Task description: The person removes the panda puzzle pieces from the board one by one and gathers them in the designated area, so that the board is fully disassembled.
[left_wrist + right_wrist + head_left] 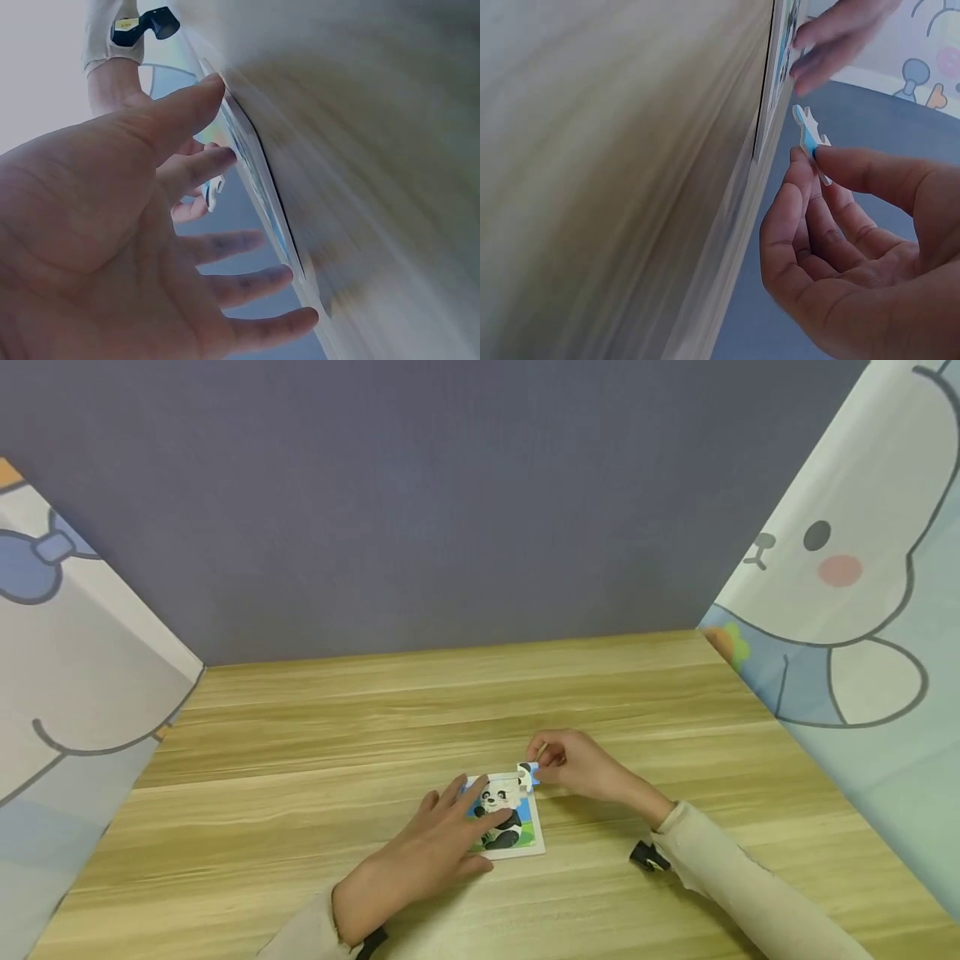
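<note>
A panda jigsaw puzzle [501, 837] in a white frame lies flat on the wooden table. My left hand [431, 847] rests on its left side with the fingers spread out straight; the left wrist view shows the palm of that hand [142, 225] facing the puzzle's edge. Between thumb and forefinger, my right hand [581, 767] pinches a puzzle piece [527, 775] over the puzzle's upper right corner. In the right wrist view the piece [810, 139] is tilted and held just off the board, its side light blue and white.
The table [337, 718] has a wood-grain top. A dark grey panel [450, 510] stands along its far edge. Cartoon-printed sheets [840, 577] flank it on both sides. A black wrist device [648, 857] is by the right sleeve.
</note>
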`<state>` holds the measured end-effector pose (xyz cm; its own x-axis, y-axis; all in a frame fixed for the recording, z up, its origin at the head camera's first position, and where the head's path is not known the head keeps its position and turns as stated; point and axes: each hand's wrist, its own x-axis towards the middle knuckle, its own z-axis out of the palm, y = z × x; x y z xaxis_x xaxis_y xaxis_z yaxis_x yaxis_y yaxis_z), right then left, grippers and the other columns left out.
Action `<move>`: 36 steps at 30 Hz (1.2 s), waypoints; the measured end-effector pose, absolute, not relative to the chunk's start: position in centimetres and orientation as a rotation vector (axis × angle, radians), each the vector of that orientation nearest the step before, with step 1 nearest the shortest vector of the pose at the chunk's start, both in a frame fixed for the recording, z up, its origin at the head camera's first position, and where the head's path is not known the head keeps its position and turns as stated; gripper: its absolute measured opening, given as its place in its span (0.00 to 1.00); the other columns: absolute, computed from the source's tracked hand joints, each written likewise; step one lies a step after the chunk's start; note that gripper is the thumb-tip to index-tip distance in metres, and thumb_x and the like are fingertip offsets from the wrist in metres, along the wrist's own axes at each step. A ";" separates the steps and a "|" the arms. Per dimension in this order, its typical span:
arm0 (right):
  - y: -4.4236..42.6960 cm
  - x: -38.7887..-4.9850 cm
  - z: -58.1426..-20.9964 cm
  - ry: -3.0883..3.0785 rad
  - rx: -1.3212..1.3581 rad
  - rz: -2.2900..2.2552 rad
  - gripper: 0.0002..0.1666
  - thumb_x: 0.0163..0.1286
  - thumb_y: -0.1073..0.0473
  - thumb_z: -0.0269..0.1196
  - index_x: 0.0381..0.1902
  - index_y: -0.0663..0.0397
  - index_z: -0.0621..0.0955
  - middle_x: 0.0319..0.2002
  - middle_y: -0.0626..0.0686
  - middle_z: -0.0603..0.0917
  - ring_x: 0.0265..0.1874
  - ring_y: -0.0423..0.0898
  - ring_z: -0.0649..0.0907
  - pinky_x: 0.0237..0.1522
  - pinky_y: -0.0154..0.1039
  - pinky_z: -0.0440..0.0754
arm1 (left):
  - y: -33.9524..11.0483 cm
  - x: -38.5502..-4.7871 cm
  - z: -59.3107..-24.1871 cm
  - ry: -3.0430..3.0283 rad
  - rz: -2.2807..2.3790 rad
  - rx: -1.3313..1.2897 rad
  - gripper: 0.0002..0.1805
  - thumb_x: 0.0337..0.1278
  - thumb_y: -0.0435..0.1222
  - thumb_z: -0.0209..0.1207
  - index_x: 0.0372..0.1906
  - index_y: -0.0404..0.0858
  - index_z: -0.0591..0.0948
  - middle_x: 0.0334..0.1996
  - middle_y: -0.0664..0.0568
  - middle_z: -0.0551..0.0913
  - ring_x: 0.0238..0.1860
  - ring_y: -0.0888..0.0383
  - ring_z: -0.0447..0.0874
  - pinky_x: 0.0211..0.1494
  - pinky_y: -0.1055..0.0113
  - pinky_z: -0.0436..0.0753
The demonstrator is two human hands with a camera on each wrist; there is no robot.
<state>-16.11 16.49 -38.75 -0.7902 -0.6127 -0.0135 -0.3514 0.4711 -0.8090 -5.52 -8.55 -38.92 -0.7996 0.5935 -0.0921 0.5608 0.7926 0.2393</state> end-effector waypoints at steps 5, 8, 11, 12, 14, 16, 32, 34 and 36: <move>17.6 -16.5 -38.7 2.454 -0.783 -1.220 0.09 0.64 0.70 0.67 0.40 0.53 0.82 0.32 0.51 0.83 0.32 0.47 0.82 0.34 0.37 0.81 | -9.0 -5.3 -38.9 2.831 0.298 0.910 0.35 0.64 0.54 0.61 0.74 0.59 0.67 0.77 0.41 0.56 0.75 0.37 0.54 0.65 0.35 0.68; 18.2 -16.8 -38.6 2.449 -0.757 -1.250 0.09 0.65 0.70 0.66 0.41 0.55 0.82 0.31 0.53 0.83 0.31 0.48 0.82 0.33 0.39 0.82 | -9.6 -5.1 -38.9 2.843 0.309 0.898 0.35 0.64 0.53 0.62 0.75 0.59 0.66 0.77 0.40 0.57 0.75 0.37 0.55 0.65 0.35 0.67; 19.2 -17.3 -38.3 2.444 -0.738 -1.284 0.08 0.66 0.71 0.64 0.42 0.58 0.81 0.32 0.55 0.83 0.31 0.50 0.84 0.33 0.42 0.85 | -10.4 -4.9 -38.9 2.854 0.323 0.905 0.35 0.64 0.52 0.62 0.75 0.57 0.66 0.76 0.40 0.58 0.74 0.36 0.56 0.65 0.34 0.67; 19.5 -17.5 -38.2 2.440 -0.733 -1.297 0.08 0.66 0.72 0.64 0.42 0.59 0.81 0.32 0.56 0.83 0.31 0.51 0.84 0.34 0.44 0.86 | -10.6 -4.8 -38.9 2.857 0.326 0.914 0.35 0.64 0.52 0.62 0.75 0.56 0.67 0.76 0.39 0.59 0.74 0.36 0.57 0.64 0.33 0.68; 20.2 -18.0 -38.0 2.435 -0.747 -1.314 0.08 0.67 0.72 0.63 0.43 0.61 0.80 0.33 0.57 0.82 0.31 0.53 0.85 0.34 0.45 0.86 | -10.8 -4.7 -38.8 2.864 0.328 0.925 0.35 0.64 0.51 0.62 0.75 0.54 0.67 0.75 0.39 0.60 0.73 0.35 0.59 0.63 0.33 0.68; 21.0 -18.5 -37.9 2.431 -0.756 -1.322 0.08 0.68 0.72 0.62 0.44 0.62 0.80 0.33 0.59 0.82 0.31 0.55 0.85 0.35 0.47 0.86 | -10.8 -4.6 -38.7 2.869 0.325 0.935 0.34 0.65 0.50 0.62 0.74 0.54 0.68 0.74 0.38 0.61 0.73 0.35 0.60 0.62 0.34 0.70; 25.6 -21.5 -38.5 2.482 -0.529 -1.306 0.11 0.67 0.71 0.63 0.46 0.68 0.79 0.33 0.61 0.85 0.31 0.53 0.85 0.36 0.44 0.87 | -10.5 -4.9 -39.1 2.861 0.296 0.909 0.33 0.67 0.52 0.59 0.75 0.57 0.66 0.75 0.36 0.58 0.74 0.39 0.59 0.62 0.35 0.71; 26.1 -21.8 -38.6 2.486 -0.508 -1.289 0.11 0.67 0.71 0.63 0.47 0.69 0.79 0.33 0.62 0.85 0.31 0.53 0.85 0.35 0.44 0.86 | -10.4 -4.8 -39.0 2.859 0.292 0.906 0.33 0.68 0.52 0.58 0.75 0.57 0.66 0.76 0.36 0.57 0.74 0.39 0.58 0.62 0.35 0.71; 26.5 -22.0 -38.7 2.481 -0.504 -1.276 0.12 0.67 0.71 0.62 0.47 0.71 0.79 0.33 0.62 0.85 0.30 0.52 0.85 0.35 0.43 0.86 | -10.3 -4.8 -39.0 2.863 0.289 0.910 0.33 0.68 0.52 0.58 0.75 0.56 0.66 0.75 0.36 0.58 0.74 0.39 0.58 0.61 0.35 0.71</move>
<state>-22.00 26.48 -38.75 -0.8917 -0.4396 -0.1081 -0.1677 0.5425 -0.8232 -4.78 -10.34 -39.02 -0.8113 0.5816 -0.0598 0.5579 0.8007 0.2185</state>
